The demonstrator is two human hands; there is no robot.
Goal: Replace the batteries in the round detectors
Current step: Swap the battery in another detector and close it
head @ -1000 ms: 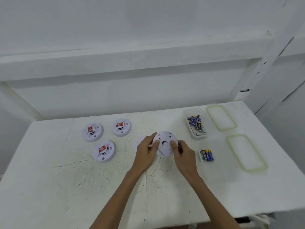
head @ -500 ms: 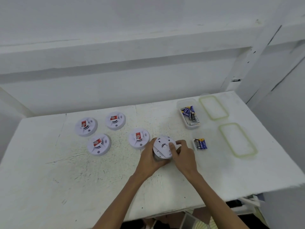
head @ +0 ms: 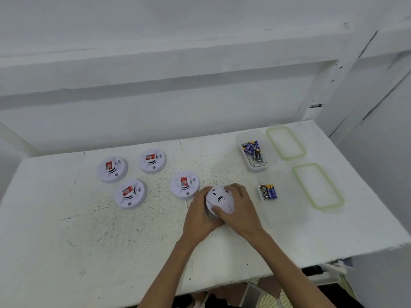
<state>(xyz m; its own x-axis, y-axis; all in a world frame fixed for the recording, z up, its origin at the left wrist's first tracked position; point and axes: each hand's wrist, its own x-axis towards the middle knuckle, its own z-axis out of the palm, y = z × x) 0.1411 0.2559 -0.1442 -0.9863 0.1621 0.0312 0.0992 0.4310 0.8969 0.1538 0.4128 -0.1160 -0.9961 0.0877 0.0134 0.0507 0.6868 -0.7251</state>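
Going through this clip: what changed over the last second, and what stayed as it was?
Both hands kept hold of the upturned detector and lowered it toward the table. The right hand slid from its right edge across its back; the left hand now cups its left side. The other detectors, battery tub, loose batteries and lids stayed put.

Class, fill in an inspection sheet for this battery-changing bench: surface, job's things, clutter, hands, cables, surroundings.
Surface: white table, scuffed and scratched.
Job's things: four detectors face up at left; fifth detector back up, centre; batteries in an open clear tub; second batch nearer the person.
Clutter: two green-rimmed lids at right.
Hands: left hand and right hand both grip the fifth detector.
Cables: nothing seen.
Surroundings: white wall behind.
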